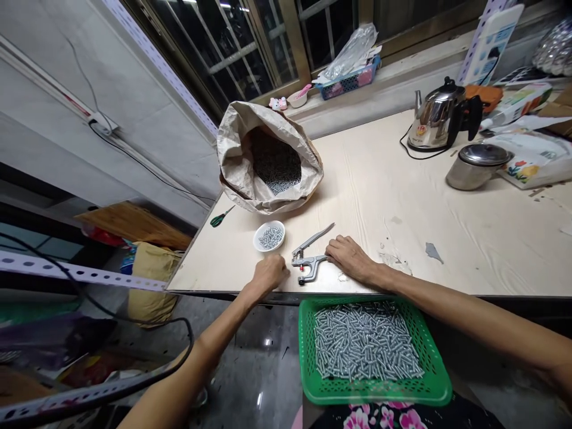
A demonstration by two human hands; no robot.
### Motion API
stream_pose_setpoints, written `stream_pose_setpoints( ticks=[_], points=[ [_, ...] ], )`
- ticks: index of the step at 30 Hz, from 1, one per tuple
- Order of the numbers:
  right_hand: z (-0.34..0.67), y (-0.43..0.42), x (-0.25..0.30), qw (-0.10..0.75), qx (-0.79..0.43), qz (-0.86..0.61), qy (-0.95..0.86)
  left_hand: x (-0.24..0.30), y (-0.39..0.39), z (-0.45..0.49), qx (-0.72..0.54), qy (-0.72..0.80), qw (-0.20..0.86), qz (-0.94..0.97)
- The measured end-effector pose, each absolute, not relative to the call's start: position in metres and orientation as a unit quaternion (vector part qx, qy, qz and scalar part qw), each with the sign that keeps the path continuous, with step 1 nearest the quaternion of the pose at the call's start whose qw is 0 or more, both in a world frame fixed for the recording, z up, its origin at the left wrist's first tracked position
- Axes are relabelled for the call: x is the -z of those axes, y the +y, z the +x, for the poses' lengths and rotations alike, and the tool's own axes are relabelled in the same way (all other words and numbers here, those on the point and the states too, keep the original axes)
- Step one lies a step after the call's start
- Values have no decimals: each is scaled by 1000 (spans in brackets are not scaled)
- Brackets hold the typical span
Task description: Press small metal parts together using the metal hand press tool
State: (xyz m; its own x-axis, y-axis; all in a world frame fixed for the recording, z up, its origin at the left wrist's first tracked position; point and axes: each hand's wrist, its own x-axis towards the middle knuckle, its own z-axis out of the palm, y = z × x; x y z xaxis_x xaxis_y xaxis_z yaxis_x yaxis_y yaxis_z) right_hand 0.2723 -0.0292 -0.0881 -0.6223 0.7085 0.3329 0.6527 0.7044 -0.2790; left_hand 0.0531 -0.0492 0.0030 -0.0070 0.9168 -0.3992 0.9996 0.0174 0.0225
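A pair of grey snap-fastener pliers (313, 268) lies on the table with its handles spread, a spring and a small red part at its jaws. My right hand (349, 256) rests on the tabletop, its curled fingers on the end of the lower handle. My left hand (270, 271) is closed just left of the jaws; anything in its fingers is hidden. Right behind it stands a white bowl (270, 237) of small metal pieces. Below the table edge, a green basket (375, 393) full of screw-like metal pieces sits on my lap.
A large paper sack (236, 137) of small metal parts stands open at the back left. Green-handled scissors (218, 220) lie near the left edge. Farther right are a steel kettle (438, 122), a lidded metal pot (473, 170) and plastic bags. A blue basket (346, 84) occupies the windowsill.
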Motion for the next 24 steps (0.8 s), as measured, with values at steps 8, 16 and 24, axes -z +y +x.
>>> stream_pose_setpoints(
  ticks=[8,16,24],
  points=[
    [276,-28,92,244,-83,-381,-888,-31,-84,52,-1,635,137,760],
    [271,-28,99,271,-51,-372,-886,-6,9,6,41,772,30,633],
    [269,-27,97,263,-40,-373,-889,9,22,6,4,774,71,630]
  ],
)
